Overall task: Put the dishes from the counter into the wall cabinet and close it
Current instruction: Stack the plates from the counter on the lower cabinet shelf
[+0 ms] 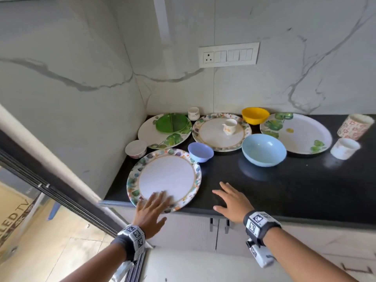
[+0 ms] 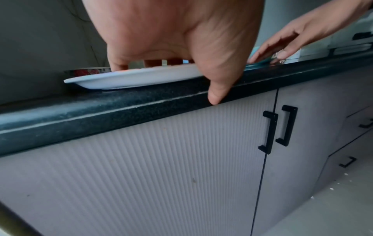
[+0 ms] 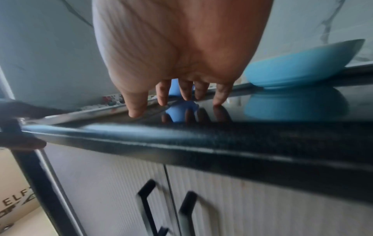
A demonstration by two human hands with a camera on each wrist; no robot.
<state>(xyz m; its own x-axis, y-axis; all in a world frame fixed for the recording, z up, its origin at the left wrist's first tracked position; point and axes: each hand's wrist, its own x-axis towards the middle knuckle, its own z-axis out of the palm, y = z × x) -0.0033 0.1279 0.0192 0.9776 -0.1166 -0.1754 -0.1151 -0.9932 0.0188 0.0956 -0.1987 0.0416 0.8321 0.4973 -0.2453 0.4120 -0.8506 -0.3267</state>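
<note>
A floral-rimmed white plate (image 1: 166, 176) (image 2: 131, 78) lies at the counter's near left, its rim over the front edge. My left hand (image 1: 156, 202) (image 2: 191, 76) rests its straight fingers on the plate's near rim, and the thumb hangs down in front of the counter edge. My right hand (image 1: 225, 197) (image 3: 181, 95) is spread flat just above the black counter (image 1: 284, 190), right of the plate, holding nothing. Behind stand a lilac bowl (image 1: 200, 151), a light blue bowl (image 1: 263, 149) (image 3: 298, 70), a yellow bowl (image 1: 254, 115), further plates and several cups. The wall cabinet is out of view.
A leaf-print plate (image 1: 162, 139) carries a small green plate (image 1: 172, 123). A second floral plate (image 1: 213, 139) carries a cup (image 1: 230, 126). A large leaf plate (image 1: 297, 133) lies at the right. Base cabinet doors with black handles (image 2: 268, 132) sit below. A dark door frame (image 1: 61, 196) stands at the left.
</note>
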